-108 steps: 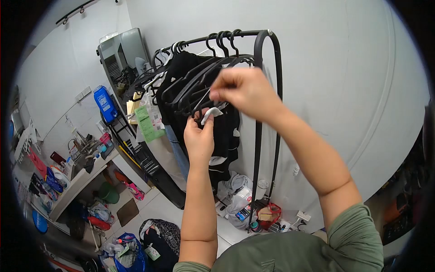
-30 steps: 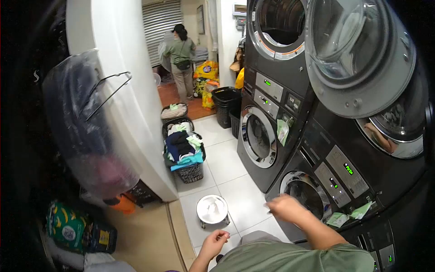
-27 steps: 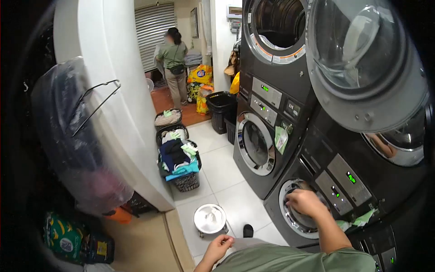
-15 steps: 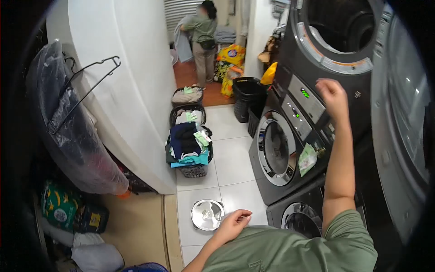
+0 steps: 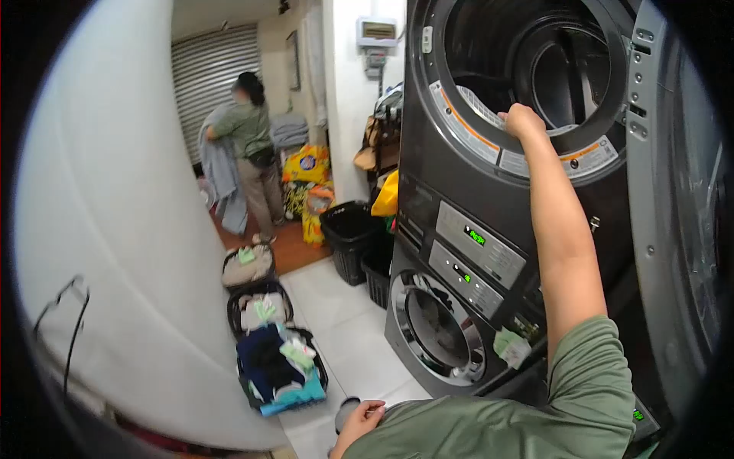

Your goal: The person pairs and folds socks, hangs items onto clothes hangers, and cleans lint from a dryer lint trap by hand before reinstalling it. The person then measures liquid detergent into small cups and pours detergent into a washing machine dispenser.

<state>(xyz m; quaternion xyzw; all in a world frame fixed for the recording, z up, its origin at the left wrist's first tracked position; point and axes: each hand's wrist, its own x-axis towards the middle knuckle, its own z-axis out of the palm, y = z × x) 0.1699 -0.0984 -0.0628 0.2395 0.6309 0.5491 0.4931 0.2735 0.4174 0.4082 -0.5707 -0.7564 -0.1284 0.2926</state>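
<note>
Head view: dryer stands at right, door wide open, your right grip curled at the opening's lower rim, your left grip loosely bent by your shirt, can't tell if either holds anything, folded laundry at left.

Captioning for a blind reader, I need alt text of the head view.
A person's right hand is raised to an open upper machine, the left hand low. Three filled baskets line the floor; a co-worker beyond holds grey cloth.
</note>
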